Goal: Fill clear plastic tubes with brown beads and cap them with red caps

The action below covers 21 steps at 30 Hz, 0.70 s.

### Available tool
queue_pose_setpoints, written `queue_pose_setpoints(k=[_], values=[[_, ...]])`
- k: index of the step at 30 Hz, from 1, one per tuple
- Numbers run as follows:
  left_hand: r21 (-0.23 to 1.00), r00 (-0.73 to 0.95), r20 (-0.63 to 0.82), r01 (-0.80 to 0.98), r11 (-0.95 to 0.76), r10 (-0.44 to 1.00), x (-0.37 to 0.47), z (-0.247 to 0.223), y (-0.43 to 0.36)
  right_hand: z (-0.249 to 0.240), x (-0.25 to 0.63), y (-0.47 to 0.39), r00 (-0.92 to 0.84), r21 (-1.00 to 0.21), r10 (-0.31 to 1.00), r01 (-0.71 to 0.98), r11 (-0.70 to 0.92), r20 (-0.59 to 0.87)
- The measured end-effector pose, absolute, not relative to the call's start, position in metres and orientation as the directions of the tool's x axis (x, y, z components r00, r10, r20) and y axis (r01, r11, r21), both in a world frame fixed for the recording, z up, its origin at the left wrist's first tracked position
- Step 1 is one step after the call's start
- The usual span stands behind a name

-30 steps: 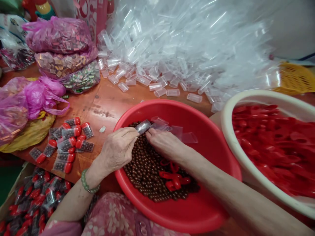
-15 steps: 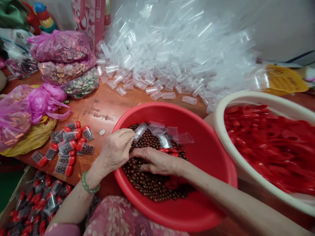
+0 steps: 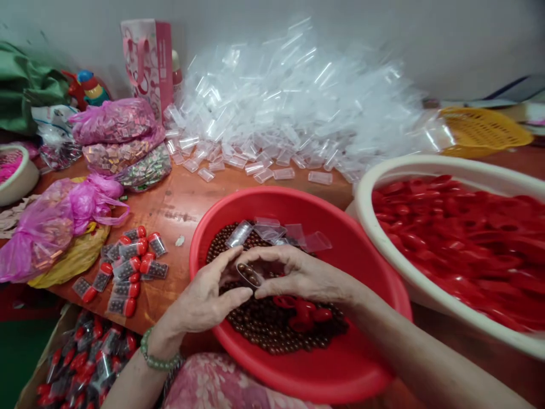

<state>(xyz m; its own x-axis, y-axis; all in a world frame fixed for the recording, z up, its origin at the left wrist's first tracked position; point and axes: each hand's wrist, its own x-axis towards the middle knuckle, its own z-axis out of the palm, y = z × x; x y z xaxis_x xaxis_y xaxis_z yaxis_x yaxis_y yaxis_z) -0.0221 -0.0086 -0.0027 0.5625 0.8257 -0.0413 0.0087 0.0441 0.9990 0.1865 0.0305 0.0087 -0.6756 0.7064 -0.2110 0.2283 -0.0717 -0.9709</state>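
My left hand and my right hand meet over the red basin, fingers curled about a clear plastic tube. Small brown balls show inside the tube's mouth, which faces me. Both thumbs lie along its lower side; the fingertips behind it are partly hidden. Beneath my hands the basin holds a heap of brown balls. Several red caps lie on the balls near my right wrist. Clear empty tubes rest at the heap's far side.
Filled tubes with red caps lie on the table left of the basin. More fill a box below. A white tub of red parts stands right. A large pile of clear tubes sits behind, and pink bags far left.
My hands have come up from the balls and turned, bringing a tube with balls inside into sight between them. Red caps formerly under my right hand now show. The view has shifted slightly.
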Motion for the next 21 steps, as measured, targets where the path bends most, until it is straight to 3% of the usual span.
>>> queue_pose_setpoints(k=[6, 10, 13, 17, 21], values=[[0.997, 0.425, 0.032, 0.044, -0.055, 0.905, 0.001, -0.002, -0.012, 0.014, 0.192, 0.024, -0.727, -0.984, 0.678, 0.174, 0.026, -0.110], [0.999, 0.434, 0.009, 0.034, -0.027, 0.901, -0.001, 0.002, -0.012, 0.017, 0.193, 0.019, -0.668, -0.976, 0.744, 0.170, 0.132, -0.016], [0.991, 0.474, -0.028, 0.127, -0.037, 0.880, -0.004, 0.006, -0.012, 0.022, 0.192, 0.018, -0.626, -0.958, 0.778, 0.188, 0.216, 0.052], [0.981, 0.537, -0.076, 0.189, -0.033, 0.840, -0.005, 0.006, -0.011, 0.027, 0.190, 0.020, -0.659, -0.893, 0.742, 0.252, 0.372, 0.122], [0.985, 0.550, -0.064, 0.170, -0.036, 0.833, -0.005, 0.002, -0.009, 0.025, 0.188, 0.024, -0.687, -0.877, 0.716, 0.262, 0.403, 0.124]])
